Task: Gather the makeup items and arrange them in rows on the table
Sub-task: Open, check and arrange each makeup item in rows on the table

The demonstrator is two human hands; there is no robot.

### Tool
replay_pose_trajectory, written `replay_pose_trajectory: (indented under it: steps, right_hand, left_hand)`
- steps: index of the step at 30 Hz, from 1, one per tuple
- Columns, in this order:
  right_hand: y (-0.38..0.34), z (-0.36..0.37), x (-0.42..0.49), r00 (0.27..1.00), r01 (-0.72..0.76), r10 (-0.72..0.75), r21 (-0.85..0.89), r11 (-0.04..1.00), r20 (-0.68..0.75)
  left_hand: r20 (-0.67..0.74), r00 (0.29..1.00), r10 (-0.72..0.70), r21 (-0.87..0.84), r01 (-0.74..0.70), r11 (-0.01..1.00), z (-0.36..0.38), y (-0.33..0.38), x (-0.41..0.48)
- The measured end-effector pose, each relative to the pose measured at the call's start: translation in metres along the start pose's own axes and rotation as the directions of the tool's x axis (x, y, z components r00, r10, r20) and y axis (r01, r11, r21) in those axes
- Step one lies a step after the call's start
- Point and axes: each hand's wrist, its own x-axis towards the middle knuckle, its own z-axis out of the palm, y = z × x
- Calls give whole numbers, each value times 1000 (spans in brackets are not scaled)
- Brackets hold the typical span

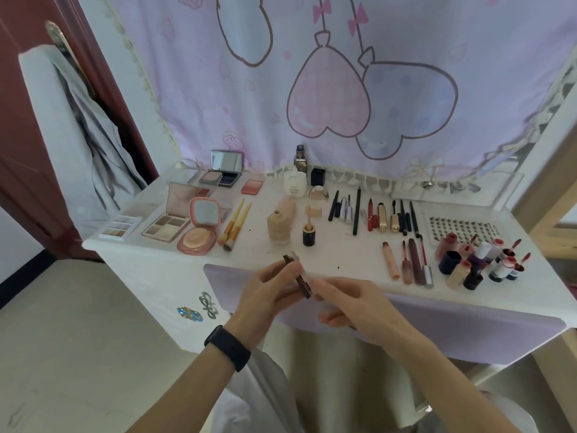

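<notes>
The dark slim makeup stick point(298, 274) sits at lower centre of the frame, held tilted where the front edge of the tabletop point(343, 260) crosses the picture. The left hand point(265, 292) grips its upper part with curled fingers; the right hand point(352, 304) pinches its lower end (the contact is partly hidden by the fingers). Just above it in the frame, a beige foundation bottle point(278, 226) and a small black jar point(308, 234) stand on the tabletop. Left of these lie two brushes point(234, 225), a round pink compact point(199, 228) and an open palette point(165, 225). To the right, pencils and mascaras point(374, 214) lie in a row, lip gloss tubes point(409, 260) below them, nail polish bottles point(480, 260) clustered at far right.
</notes>
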Motion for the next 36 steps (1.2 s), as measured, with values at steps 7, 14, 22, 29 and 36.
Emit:
replay_pose_trajectory:
  steps: [7,14,22,29,36]
  right_hand:
    - [12,10,-1,973,192,-215,-228,955,-80]
    - [20,19,4,896,333,-417,-392,858,-153]
    - [33,19,10,770,374,-564,-504,779,-300]
    - [41,19,10,753,400,-539,-387,831,-377]
    - [46,30,13,715,424,-533,-325,845,-452]
  left_hand:
    - [-21,997,-72,-240,65,969,0,2,-9]
    - [-80,994,-75,-214,56,975,1,3,-16]
    - [-33,995,-99,-313,84,946,-7,11,-18]
    - [0,989,-145,-268,140,953,-19,11,-14]
    - [101,992,-70,583,-2,812,-20,20,-8]
